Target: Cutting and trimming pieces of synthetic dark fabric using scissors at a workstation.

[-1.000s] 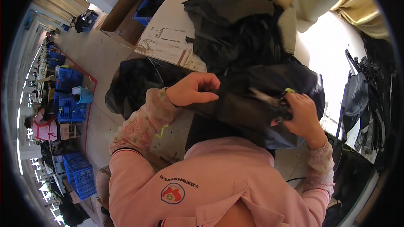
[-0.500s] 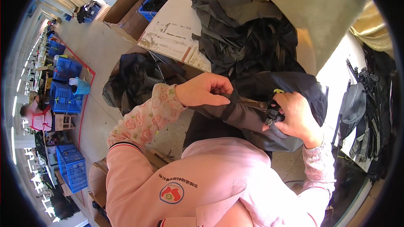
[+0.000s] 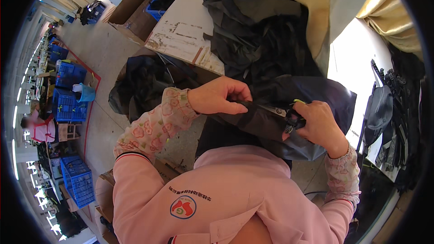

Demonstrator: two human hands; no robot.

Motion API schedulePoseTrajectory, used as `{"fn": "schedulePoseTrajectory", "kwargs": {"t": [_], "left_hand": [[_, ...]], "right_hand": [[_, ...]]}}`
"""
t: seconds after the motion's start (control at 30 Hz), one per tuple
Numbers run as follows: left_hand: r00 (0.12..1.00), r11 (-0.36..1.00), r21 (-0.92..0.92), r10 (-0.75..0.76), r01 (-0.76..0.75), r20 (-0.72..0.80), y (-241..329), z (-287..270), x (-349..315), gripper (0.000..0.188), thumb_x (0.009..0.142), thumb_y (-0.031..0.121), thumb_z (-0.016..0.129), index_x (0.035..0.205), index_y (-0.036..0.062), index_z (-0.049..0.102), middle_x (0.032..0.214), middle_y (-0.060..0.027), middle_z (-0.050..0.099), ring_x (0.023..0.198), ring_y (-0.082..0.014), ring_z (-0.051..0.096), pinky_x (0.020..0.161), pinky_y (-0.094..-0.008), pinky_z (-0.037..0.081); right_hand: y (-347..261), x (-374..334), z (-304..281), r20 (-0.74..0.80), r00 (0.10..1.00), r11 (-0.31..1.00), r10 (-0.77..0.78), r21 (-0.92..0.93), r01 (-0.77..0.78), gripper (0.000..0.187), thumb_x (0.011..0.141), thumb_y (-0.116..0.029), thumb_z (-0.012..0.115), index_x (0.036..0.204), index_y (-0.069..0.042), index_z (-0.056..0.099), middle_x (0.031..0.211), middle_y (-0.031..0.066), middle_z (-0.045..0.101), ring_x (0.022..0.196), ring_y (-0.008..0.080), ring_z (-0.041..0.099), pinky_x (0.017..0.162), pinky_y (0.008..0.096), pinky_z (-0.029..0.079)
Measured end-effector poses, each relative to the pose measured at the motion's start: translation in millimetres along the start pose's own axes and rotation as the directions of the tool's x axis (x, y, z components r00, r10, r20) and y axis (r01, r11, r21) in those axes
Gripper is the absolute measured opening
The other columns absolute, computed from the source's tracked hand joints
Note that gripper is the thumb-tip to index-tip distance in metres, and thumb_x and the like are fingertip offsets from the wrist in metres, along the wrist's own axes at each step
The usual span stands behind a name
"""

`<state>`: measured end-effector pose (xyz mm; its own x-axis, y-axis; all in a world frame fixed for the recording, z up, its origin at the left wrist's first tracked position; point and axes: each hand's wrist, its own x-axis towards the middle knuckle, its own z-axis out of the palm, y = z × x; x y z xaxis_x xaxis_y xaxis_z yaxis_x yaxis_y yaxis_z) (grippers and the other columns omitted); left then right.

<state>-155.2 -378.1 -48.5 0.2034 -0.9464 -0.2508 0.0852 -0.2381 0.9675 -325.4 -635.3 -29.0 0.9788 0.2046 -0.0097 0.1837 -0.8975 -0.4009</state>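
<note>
My left hand (image 3: 221, 96) pinches the edge of a dark fabric piece (image 3: 260, 124) between thumb and fingers. In my right hand (image 3: 320, 124) is a pair of scissors (image 3: 276, 110), its handles wrapped in dark material with a yellow-green bit on top. The blades point left along the fabric edge, toward my left fingers; their tips are hidden by cloth. The dark fabric drapes over my lap and spreads out to the right beneath my right hand.
A heap of black fabric (image 3: 257, 31) lies on the worn white table (image 3: 181, 31) ahead. More dark cloth (image 3: 144, 81) fills a box at the left. Black bags and straps (image 3: 384, 104) lie at the right. Blue crates (image 3: 70, 104) and a seated person (image 3: 43, 129) are far left.
Both hands stay nearly in place, still holding the fabric and the scissors. The view has shifted slightly, and the fabric on my lap looks darker.
</note>
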Motion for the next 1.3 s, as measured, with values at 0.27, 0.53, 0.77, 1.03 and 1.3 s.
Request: {"fn": "schedulePoseTrajectory", "kwargs": {"t": [0.27,0.53,0.77,1.03,1.3], "left_hand": [[0.986,0.999,-0.025,0.04,-0.045,-0.161,12,-29,0,0.016,0.084,0.009,0.072,0.098,0.0049,0.064,0.086,0.0038,0.062,0.078,-0.0026,0.054,0.069,-0.019,0.044],[0.915,0.995,0.086,0.08,-0.05,-0.395,44,-135,62,0.02,0.084,0.011,0.071,0.102,0.0043,0.064,0.091,0.0008,0.066,0.081,-0.0066,0.061,0.075,-0.023,0.049],[0.829,0.788,0.615,0.321,0.034,-0.458,32,-164,104,0.026,0.086,0.018,0.072,0.107,0.0041,0.064,0.095,-0.0027,0.066,0.09,-0.0114,0.062,0.081,-0.026,0.049],[0.226,0.916,0.365,0.396,-0.165,-0.89,-69,-124,-17,0.056,0.086,0.034,0.074,0.127,0.0037,0.052,0.12,-0.0083,0.056,0.109,-0.0177,0.052,0.093,-0.0316,0.044],[0.643,0.799,-0.583,-0.372,-0.146,-0.67,-210,-41,-51,0.052,0.089,0.04,0.07,0.126,0.0058,0.056,0.107,-0.0033,0.061,0.092,-0.0152,0.056,0.078,-0.0283,0.044]], "right_hand": [[8,-39,-4,-0.06,0.928,0.916,0.367,0.196,-0.349,0.039,0.062,-0.011,0.083,0.085,-0.003,0.053,0.07,0.0129,0.061,0.064,0.0333,0.061,0.059,0.0352,0.046],[5,-102,38,-0.214,0.758,0.781,0.616,0.296,-0.55,0.052,0.06,-0.022,0.09,0.092,-0.002,0.053,0.071,0.0145,0.06,0.067,0.035,0.061,0.062,0.0391,0.046],[-18,-125,92,-0.142,0.708,0.68,0.692,0.457,-0.573,0.068,0.057,-0.031,0.092,0.107,-0.001,0.056,0.091,0.0156,0.067,0.081,0.0301,0.068,0.072,0.0374,0.052],[-29,-143,109,-0.126,0.771,0.698,0.625,0.533,-0.478,0.066,0.054,-0.027,0.093,0.101,-0.001,0.055,0.09,0.0151,0.067,0.076,0.0299,0.067,0.071,0.0363,0.052],[-36,-125,109,0.205,0.745,0.532,0.635,0.583,-0.614,0.055,0.064,-0.019,0.089,0.101,0.0,0.053,0.085,0.0169,0.066,0.073,0.0309,0.065,0.066,0.0359,0.05]]}}
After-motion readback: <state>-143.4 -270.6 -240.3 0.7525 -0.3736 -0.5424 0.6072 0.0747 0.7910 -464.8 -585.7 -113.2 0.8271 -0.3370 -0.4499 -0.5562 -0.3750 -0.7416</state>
